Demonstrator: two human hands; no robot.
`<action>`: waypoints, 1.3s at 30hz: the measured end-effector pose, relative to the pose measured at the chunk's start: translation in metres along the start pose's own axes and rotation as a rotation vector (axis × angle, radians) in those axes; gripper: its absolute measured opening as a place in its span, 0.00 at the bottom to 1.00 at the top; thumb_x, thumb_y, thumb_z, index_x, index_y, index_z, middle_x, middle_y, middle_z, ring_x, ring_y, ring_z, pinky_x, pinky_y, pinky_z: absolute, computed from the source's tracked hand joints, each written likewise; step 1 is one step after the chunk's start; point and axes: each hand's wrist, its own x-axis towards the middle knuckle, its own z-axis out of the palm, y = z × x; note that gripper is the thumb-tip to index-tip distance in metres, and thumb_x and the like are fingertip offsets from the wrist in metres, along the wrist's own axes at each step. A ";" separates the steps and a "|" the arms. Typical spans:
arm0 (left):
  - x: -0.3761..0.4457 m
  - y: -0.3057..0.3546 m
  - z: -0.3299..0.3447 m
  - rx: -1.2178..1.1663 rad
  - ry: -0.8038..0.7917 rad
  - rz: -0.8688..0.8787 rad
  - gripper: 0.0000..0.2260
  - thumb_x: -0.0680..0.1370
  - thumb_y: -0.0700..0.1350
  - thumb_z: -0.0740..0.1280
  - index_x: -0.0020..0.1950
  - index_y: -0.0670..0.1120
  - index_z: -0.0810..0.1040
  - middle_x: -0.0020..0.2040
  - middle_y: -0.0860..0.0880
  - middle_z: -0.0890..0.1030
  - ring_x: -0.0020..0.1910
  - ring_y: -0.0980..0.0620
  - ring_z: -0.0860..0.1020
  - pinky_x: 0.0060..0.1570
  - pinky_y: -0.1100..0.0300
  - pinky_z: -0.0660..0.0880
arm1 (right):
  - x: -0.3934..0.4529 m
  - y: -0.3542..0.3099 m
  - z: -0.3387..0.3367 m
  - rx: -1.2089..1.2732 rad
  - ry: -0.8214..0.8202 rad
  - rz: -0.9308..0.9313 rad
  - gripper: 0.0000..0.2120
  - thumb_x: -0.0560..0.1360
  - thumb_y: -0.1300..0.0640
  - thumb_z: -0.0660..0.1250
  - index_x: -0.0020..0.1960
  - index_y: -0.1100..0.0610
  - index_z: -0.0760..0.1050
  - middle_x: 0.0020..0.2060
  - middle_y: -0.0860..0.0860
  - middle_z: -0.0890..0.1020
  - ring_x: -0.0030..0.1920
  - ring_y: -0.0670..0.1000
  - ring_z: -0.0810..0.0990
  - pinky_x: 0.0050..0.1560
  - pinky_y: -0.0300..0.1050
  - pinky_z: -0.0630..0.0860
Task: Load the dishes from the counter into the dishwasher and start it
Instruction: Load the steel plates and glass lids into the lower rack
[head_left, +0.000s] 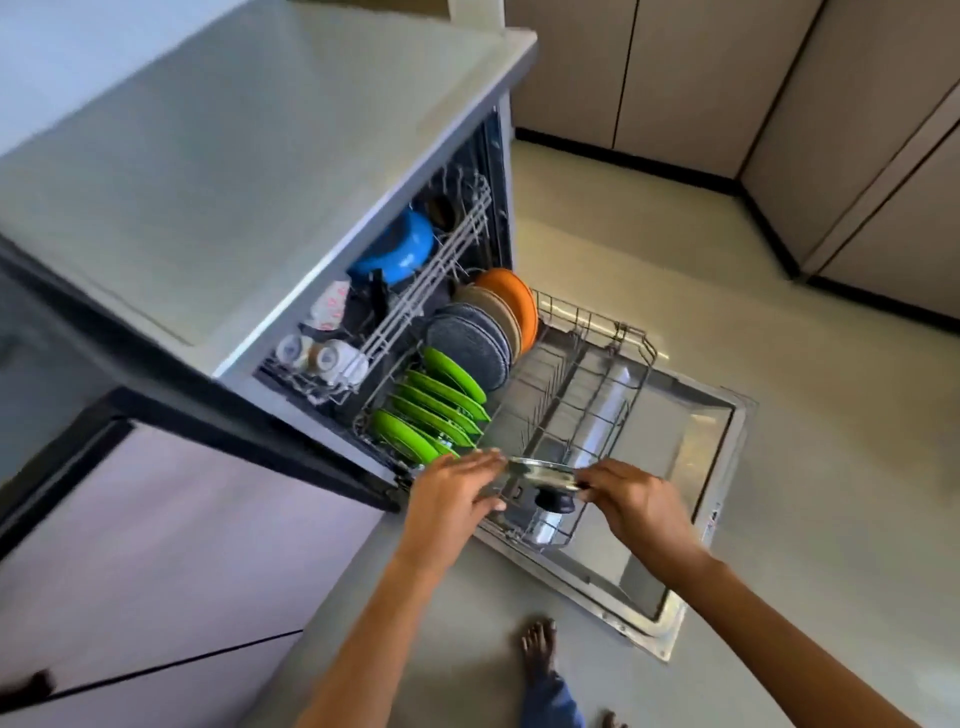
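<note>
The dishwasher stands open with its door (691, 467) flat down and the lower rack (597, 374) pulled out over it. Several green plates (441, 410), grey plates (467, 345) and an orange plate (511, 301) stand in the rack's left rows. The upper rack (431, 291) holds a blue bowl (397, 249) and cups (322, 356). My left hand (452, 493) and my right hand (634, 499) both hold a steel lid with a black knob (543, 478), level, just above the rack's near corner.
The grey counter top (234, 156) above the dishwasher is to the left. A dark-framed cabinet door (156, 519) hangs open at lower left. Beige cabinets (779, 78) line the far wall. My bare foot (540, 649) is on the pale floor by the door.
</note>
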 end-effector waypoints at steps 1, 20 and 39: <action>0.001 -0.015 0.020 0.029 0.002 -0.052 0.25 0.58 0.44 0.82 0.54 0.44 0.83 0.53 0.50 0.84 0.51 0.52 0.82 0.52 0.57 0.77 | 0.002 0.013 0.017 0.024 0.017 0.069 0.07 0.70 0.59 0.70 0.48 0.54 0.81 0.41 0.49 0.83 0.36 0.55 0.82 0.27 0.47 0.78; -0.022 -0.104 0.247 0.254 -0.793 -0.093 0.32 0.82 0.56 0.54 0.78 0.42 0.42 0.78 0.45 0.42 0.77 0.50 0.42 0.71 0.49 0.35 | 0.083 0.096 0.219 0.201 -0.417 0.369 0.11 0.76 0.61 0.66 0.57 0.57 0.80 0.52 0.53 0.83 0.52 0.54 0.81 0.56 0.47 0.75; -0.016 -0.103 0.249 0.208 -0.850 -0.157 0.36 0.80 0.58 0.55 0.77 0.43 0.39 0.77 0.46 0.37 0.76 0.51 0.39 0.70 0.50 0.34 | 0.082 0.102 0.221 0.276 -0.486 0.375 0.14 0.73 0.61 0.70 0.58 0.61 0.79 0.52 0.56 0.83 0.51 0.52 0.82 0.58 0.46 0.76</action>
